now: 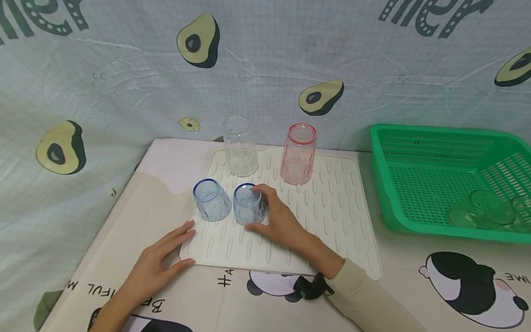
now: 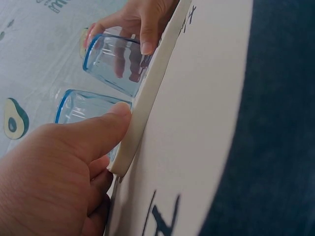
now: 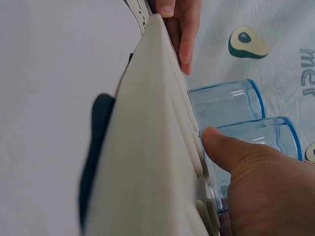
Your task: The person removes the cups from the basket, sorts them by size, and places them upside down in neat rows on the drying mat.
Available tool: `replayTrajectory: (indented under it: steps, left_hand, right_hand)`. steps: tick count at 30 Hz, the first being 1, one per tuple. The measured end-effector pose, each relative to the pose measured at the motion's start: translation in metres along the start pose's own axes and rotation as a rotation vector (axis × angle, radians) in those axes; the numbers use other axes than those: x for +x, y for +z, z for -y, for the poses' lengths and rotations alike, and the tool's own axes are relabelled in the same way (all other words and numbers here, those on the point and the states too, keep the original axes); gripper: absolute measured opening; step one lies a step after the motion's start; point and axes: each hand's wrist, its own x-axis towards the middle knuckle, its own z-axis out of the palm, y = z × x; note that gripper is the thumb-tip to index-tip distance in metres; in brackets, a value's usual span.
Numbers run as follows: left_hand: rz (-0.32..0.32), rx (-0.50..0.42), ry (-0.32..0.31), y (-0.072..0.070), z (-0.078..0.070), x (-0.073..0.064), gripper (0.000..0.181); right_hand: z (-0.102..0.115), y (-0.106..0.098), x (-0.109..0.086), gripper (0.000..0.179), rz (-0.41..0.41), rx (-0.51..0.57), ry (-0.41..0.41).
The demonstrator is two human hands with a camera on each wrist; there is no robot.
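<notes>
Head, right hand: right hand (image 1: 282, 219) has thumb and fingers curled round the right blue glass (image 1: 249, 207), on the pale ridged mat (image 1: 342, 216), blue rim up.
Head, left hand: left hand (image 1: 159, 263) has fingers fairly straight, thumb spread apart, tips at the mat's near left corner; no glass held.
Head, other glasses: left blue glass (image 1: 212, 203) just beside the gripped one; clear glass (image 1: 241, 159) and pink glass (image 1: 297, 161) behind, on mat.
Head, basket: green basket (image 1: 379, 184) on counter (image 1: 400, 272), right of mat, see-through glasses (image 1: 483, 214) inside.
Head, back: avocado-print cloth (image 1: 265, 60).
Left wrist: left thumb at mat edge, near left blue glass; other fingers partly hidden. Right hand at the other blue glass.
Right wrist: right thumb against right blue glass, fingers mostly hidden; left fingertips at mat's far end.
</notes>
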Motion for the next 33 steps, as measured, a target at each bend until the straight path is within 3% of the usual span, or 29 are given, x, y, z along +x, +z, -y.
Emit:
replayTrajectory:
  steps: [9,29,33]
  left_hand:
    - [0.005,0.003,-0.018,0.0,-0.001,-0.001,0.063]
    - [0.031,-0.012,-0.037,0.001,0.003,-0.002,0.06]
    - [0.033,-0.007,-0.04,0.002,0.004,-0.002,0.059]
  right_hand:
    - [0.0,-0.001,-0.001,0.092,0.011,-0.024,-0.007]
    - [0.003,-0.006,-0.001,0.092,-0.03,0.036,-0.063]
    - [0.007,-0.014,-0.001,0.093,-0.044,0.079,-0.043]
